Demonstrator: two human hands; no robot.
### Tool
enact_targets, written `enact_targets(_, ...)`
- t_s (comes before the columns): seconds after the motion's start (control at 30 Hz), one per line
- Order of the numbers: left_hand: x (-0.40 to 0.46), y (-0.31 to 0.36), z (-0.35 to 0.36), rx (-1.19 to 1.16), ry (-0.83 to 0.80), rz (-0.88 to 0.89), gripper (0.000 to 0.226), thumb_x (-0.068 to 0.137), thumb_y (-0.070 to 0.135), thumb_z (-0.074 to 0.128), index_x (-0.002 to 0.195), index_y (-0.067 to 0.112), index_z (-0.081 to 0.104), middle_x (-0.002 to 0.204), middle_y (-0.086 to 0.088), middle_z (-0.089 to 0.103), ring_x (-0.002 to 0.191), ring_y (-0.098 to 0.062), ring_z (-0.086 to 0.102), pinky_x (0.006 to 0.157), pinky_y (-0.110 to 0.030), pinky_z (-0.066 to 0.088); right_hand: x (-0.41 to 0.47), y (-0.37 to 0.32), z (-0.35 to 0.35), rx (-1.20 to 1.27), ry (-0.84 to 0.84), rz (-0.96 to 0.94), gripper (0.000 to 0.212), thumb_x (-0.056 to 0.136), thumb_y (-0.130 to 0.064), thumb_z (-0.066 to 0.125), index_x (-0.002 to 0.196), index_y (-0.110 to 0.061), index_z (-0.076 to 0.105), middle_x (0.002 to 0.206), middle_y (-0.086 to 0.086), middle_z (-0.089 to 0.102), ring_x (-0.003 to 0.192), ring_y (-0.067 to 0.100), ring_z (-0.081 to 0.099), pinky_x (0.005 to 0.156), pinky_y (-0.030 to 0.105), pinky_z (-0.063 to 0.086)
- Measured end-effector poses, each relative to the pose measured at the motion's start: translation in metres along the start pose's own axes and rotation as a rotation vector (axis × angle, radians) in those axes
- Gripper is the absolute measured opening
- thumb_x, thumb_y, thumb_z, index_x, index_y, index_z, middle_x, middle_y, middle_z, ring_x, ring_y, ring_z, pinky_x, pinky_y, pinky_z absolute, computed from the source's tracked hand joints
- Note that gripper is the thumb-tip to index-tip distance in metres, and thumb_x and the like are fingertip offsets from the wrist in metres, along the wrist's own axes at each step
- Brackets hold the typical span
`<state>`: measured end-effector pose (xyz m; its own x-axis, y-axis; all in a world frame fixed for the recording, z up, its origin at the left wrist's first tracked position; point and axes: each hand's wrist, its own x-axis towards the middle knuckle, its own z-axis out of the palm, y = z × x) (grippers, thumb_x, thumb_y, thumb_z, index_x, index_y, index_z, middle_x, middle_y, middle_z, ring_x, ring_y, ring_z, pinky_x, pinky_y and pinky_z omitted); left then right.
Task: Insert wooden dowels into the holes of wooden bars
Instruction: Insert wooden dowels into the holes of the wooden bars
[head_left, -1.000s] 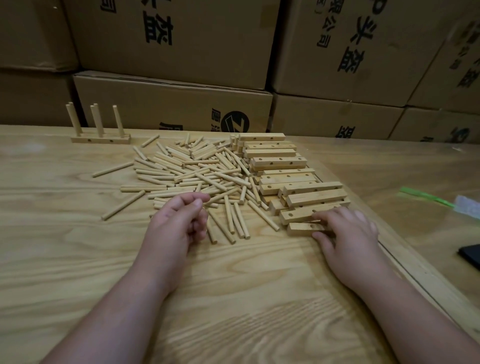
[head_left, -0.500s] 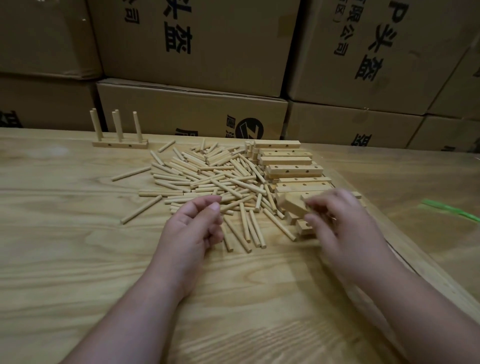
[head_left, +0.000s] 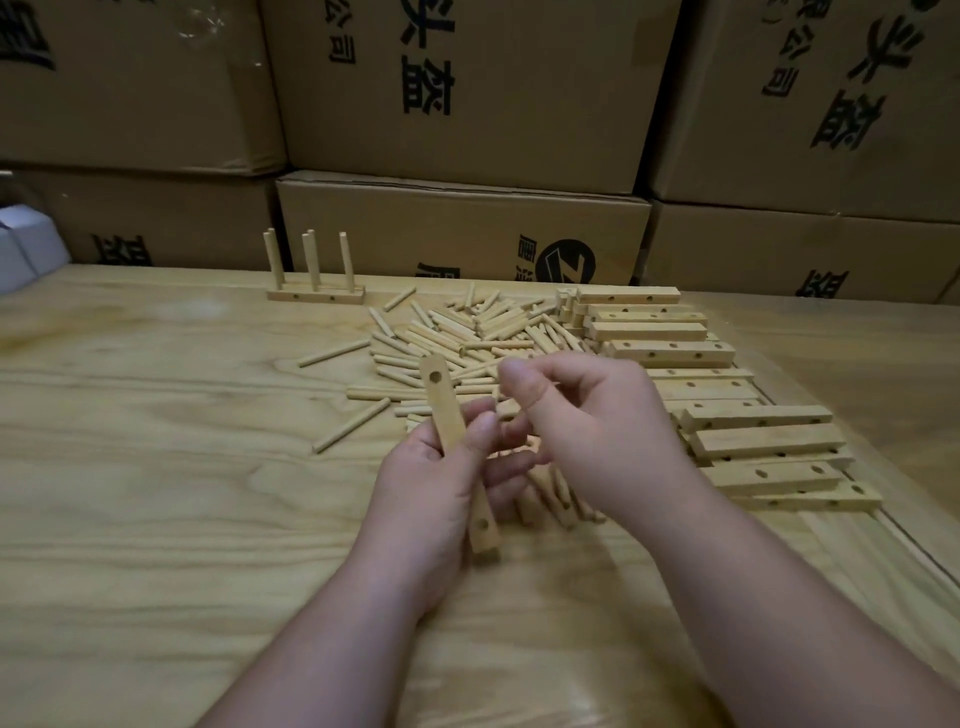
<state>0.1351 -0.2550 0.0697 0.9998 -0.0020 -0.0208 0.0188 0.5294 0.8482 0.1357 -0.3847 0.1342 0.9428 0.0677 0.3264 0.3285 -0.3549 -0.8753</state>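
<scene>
My left hand (head_left: 431, 488) grips a wooden bar (head_left: 448, 415) by its middle, tilted nearly upright above the table, with a hole showing near each end. Just right of the bar is my right hand (head_left: 597, 431), fingers curled and thumb pressed on the forefinger; nothing shows in its pinch. Behind both hands lies the loose pile of dowels (head_left: 457, 332). To the right is the stack of drilled bars (head_left: 670, 353). One bar with three upright dowels (head_left: 316, 296) stands at the back left.
The wooden table (head_left: 156, 467) has bare room to the left and in front of my hands. Stacked cardboard cartons (head_left: 467, 234) wall off the back edge. A white object (head_left: 26, 249) sits at the far left. A seam (head_left: 909, 540) runs along the right.
My right hand lifted a bar off the stack and brought it left. My left hand left the dowel pile and now grips that bar. The camera view has shifted.
</scene>
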Motion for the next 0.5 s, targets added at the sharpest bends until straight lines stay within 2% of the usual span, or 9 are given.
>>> enact_targets(0.07,0.004,0.001,-0.002,0.000,0.106,0.016,0.022,0.097,0.029,0.064,0.114,0.016,0.066,0.078,-0.002,0.073,0.055,-0.013,0.064,0.046,-0.027,0.053,0.004,0.004,-0.012,-0.080,0.041,-0.008,0.028,0.095,-0.052,0.057,0.088,-0.031,0.075,0.074,-0.013,0.073,0.061,-0.001,0.065,0.059,0.024,0.051)
enact_targets(0.13,0.006,0.004,-0.004,-0.076,0.155,0.008,0.020,0.102,0.033,0.058,0.113,0.019,0.066,0.066,0.000,0.059,0.048,-0.011,0.051,0.041,-0.024,0.043,0.010,0.008,-0.022,-0.138,0.058,0.061,0.026,0.094,-0.051,0.058,0.085,-0.034,0.075,0.077,-0.017,0.073,0.068,-0.002,0.065,0.068,0.031,0.052)
enact_targets(0.23,0.005,0.010,-0.007,-0.248,0.127,-0.062,0.032,0.104,0.043,0.045,0.117,0.018,0.061,0.066,-0.002,0.053,0.049,-0.015,0.046,0.044,-0.026,0.041,0.013,0.017,-0.028,-0.419,-0.109,0.223,0.026,0.088,-0.054,0.065,0.079,-0.031,0.073,0.074,-0.014,0.072,0.068,0.003,0.067,0.065,0.033,0.057)
enact_targets(0.33,0.004,0.014,-0.009,-0.294,0.092,-0.094,0.036,0.104,0.036,0.038,0.121,0.016,0.062,0.070,-0.006,0.056,0.053,-0.018,0.049,0.047,-0.030,0.045,0.011,0.025,-0.023,-0.739,-0.322,0.359,0.035,0.078,-0.061,0.070,0.071,-0.027,0.073,0.061,-0.014,0.068,0.062,0.010,0.066,0.061,0.032,0.058)
enact_targets(0.4,0.004,0.015,-0.008,-0.301,0.088,-0.110,0.036,0.104,0.029,0.038,0.123,0.015,0.063,0.071,-0.007,0.058,0.054,-0.019,0.051,0.048,-0.031,0.047,0.009,0.028,-0.016,-0.808,-0.342,0.399,0.041,0.067,-0.068,0.071,0.068,-0.027,0.072,0.056,-0.014,0.066,0.060,0.010,0.064,0.059,0.031,0.055)
enact_targets(0.5,0.003,0.016,-0.005,-0.292,0.097,-0.121,0.033,0.104,0.025,0.041,0.124,0.012,0.064,0.073,-0.007,0.060,0.056,-0.019,0.054,0.051,-0.031,0.052,0.007,0.031,-0.003,-0.848,-0.303,0.400,0.053,0.056,-0.074,0.068,0.067,-0.022,0.069,0.057,-0.005,0.066,0.060,0.015,0.064,0.057,0.030,0.052)
